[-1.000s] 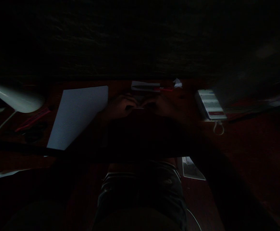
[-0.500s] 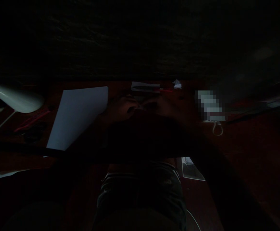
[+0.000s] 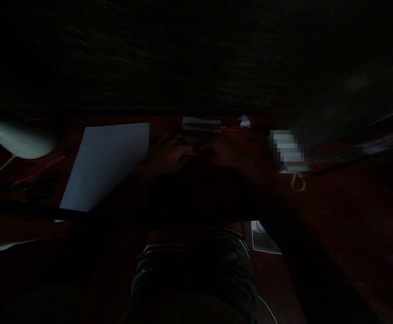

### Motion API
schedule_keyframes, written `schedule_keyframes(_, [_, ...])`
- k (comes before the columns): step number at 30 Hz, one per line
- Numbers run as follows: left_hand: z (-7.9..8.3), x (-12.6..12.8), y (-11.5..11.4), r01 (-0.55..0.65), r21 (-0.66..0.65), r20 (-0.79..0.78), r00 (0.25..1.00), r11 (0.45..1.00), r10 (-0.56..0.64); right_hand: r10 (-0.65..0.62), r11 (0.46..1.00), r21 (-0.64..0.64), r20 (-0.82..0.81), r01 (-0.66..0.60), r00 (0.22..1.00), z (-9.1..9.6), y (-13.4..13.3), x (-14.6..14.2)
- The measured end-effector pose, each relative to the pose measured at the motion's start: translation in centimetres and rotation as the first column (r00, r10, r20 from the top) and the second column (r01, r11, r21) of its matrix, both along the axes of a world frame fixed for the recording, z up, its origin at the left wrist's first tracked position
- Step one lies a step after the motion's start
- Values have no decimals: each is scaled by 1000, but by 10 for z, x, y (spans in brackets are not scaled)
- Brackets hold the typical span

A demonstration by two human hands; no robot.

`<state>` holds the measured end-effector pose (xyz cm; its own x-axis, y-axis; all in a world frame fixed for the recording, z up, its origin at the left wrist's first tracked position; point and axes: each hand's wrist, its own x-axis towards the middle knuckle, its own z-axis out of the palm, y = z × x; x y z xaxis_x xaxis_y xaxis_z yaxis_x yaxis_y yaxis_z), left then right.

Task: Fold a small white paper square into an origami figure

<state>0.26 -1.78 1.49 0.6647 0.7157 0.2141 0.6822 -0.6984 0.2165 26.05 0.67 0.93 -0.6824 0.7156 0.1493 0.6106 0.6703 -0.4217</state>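
The scene is very dark. My left hand [image 3: 170, 150] and my right hand [image 3: 219, 150] meet over the dark reddish table, fingers curled in and fingertips close together. Between them shows a small pale piece [image 3: 190, 153] that looks like paper; the fingers cover most of it. Just beyond my hands lies a strip of white paper [image 3: 196, 121] with scissors or a similar long dark tool with a red handle [image 3: 229, 129] across it. To the right of that sits a small folded bit of white paper [image 3: 244, 121].
A large white sheet [image 3: 107, 164] lies left of my hands. Farther left are a white lamp-like object [image 3: 24, 139] with a cord and a red item [image 3: 39, 171]. A blurred-out pale object [image 3: 289, 150] with a loop lies on the right. The table's near edge runs above my lap.
The whole view has shifted slightly, so things sit a little farther left. My hands stay together at the pale piece, with only slight finger movement.
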Motion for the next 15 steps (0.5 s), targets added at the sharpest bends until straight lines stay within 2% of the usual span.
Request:
schedule_keyframes(2, [0,-2,0,-8,-23,11,1000,1000,8,-24,1000,9,27,24,999,3,-2,-1])
schedule_keyframes(5, [-3,-7,3,-4,-57,42,999,998,6,14,1000,4,34,-14,999,5,-1,0])
schedule_keyframes(10, [-13,-20,15,50,-115,164,986,992,-31,39,998,-46,-53,-41,998,-1,4,3])
schedule_keyframes(15, [-24,-22,24,25,-128,210,978,991,2,5,998,-65,-91,-10,996,-6,7,2])
